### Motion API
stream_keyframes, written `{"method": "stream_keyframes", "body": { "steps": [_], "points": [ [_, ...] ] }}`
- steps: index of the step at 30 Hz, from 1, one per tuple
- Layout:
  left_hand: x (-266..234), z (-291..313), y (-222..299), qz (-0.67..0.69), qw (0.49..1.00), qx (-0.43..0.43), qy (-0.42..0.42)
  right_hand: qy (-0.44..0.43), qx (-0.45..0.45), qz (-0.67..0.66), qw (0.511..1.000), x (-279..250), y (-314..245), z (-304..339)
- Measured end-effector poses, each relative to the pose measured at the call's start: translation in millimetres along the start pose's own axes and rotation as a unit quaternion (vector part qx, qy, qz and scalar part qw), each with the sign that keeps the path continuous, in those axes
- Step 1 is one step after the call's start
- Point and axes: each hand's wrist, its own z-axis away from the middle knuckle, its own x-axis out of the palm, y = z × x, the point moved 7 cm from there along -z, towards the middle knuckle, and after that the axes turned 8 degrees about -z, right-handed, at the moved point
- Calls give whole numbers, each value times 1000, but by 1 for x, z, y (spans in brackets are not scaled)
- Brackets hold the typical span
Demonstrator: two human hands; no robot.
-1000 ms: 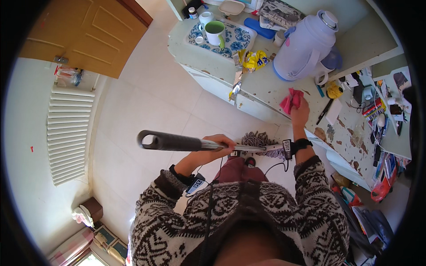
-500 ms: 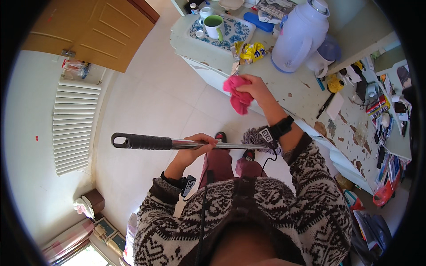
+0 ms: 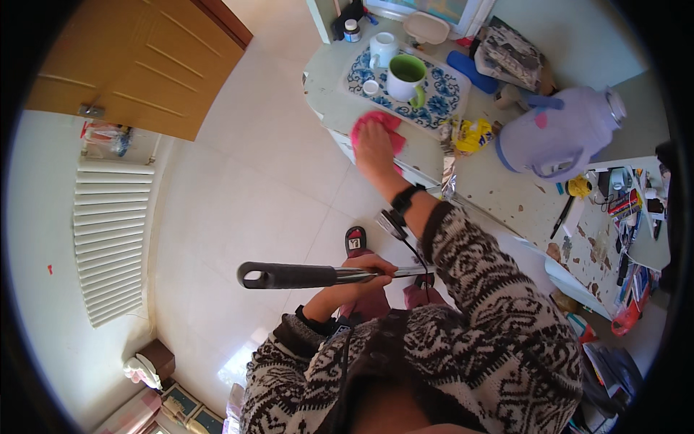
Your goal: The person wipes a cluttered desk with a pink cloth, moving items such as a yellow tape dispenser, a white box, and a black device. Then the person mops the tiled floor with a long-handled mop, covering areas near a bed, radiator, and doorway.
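My right hand [image 3: 374,148] presses a pink cloth [image 3: 382,127] flat on the pale table top [image 3: 325,98], just in front of a blue patterned mat [image 3: 437,87]. My left hand [image 3: 358,281] grips a metal pole with a black handle [image 3: 289,275], held level at waist height above the tiled floor. A green mug [image 3: 405,76] stands on the mat beyond the cloth, beside a white cup [image 3: 382,49].
A large lilac thermos jug [image 3: 557,134] lies on the worn table to the right, next to a yellow wrapper [image 3: 471,136], pens and clutter. A wooden door [image 3: 137,69] and a white radiator [image 3: 112,239] line the left wall.
My right hand carried the pink cloth from the table's near right part leftward and set it down on the table corner by the mat. The left hand keeps holding the pole.
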Motion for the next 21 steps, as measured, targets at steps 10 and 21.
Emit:
{"method": "stream_keyframes", "body": {
  "steps": [10,21],
  "points": [
    [-56,-45,-18,-16,994,23,-106,-41,-83,-104,990,38,-16,-73],
    [-88,-67,-29,29,994,-14,-103,-141,80,45,986,-15,21,9]
  ]
}}
